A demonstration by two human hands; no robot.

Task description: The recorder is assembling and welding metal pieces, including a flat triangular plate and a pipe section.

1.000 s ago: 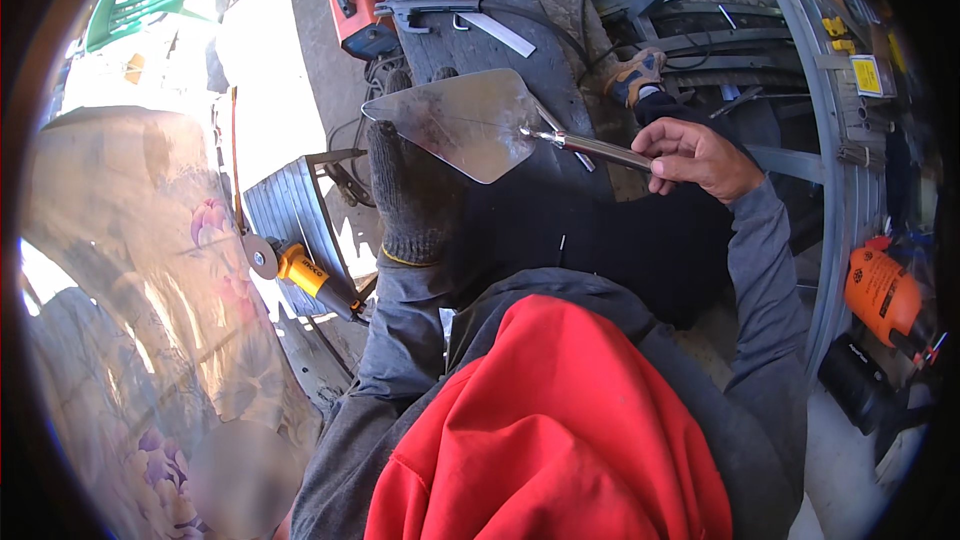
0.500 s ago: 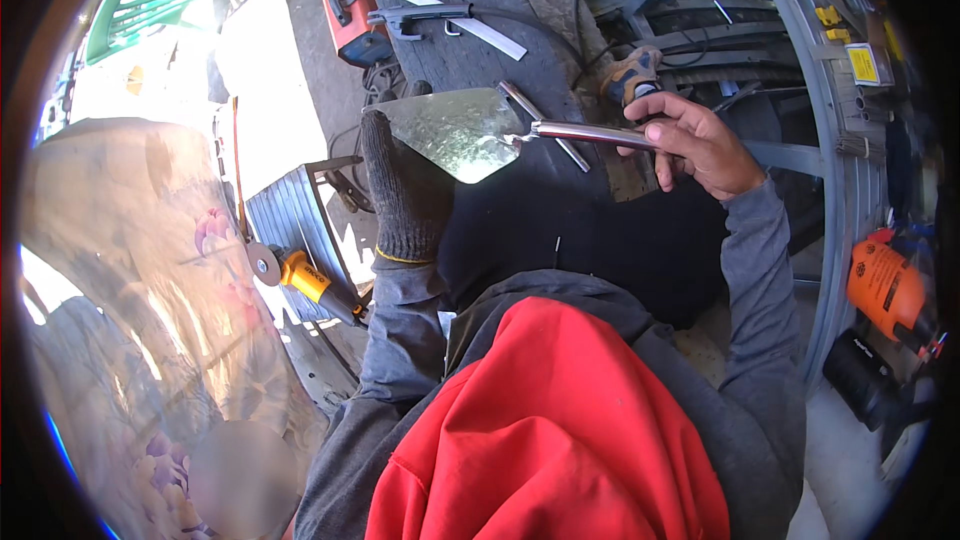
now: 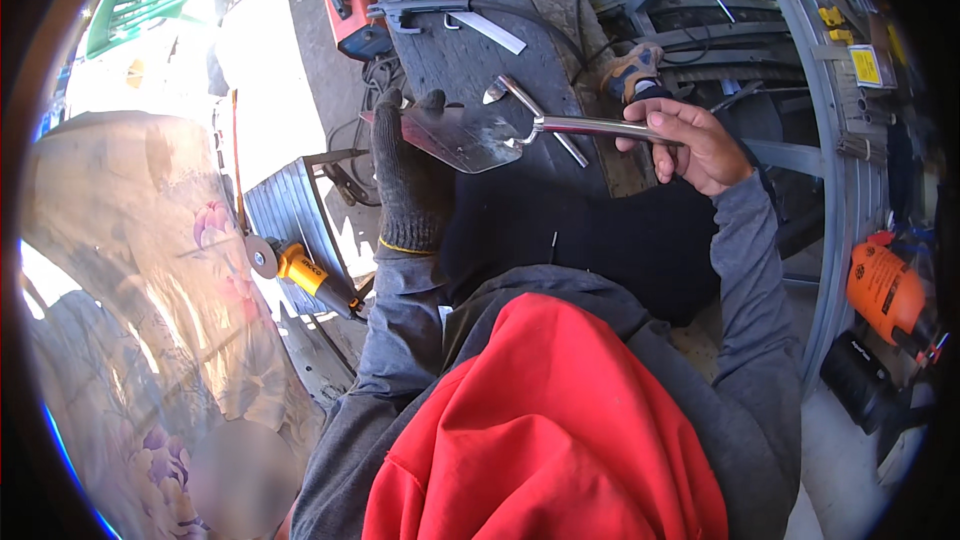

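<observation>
While one grey-gloved left hand (image 3: 408, 180) pinches one shiny trowel-shaped metal blade (image 3: 470, 140), one bare right hand (image 3: 705, 148) loosely hugs its silver tubular handle (image 3: 590, 127).

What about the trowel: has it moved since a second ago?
Yes. Against the dark board, the trowel has tilted: its upper edge now sits lower in view, uncovering more of the metal tube.
</observation>
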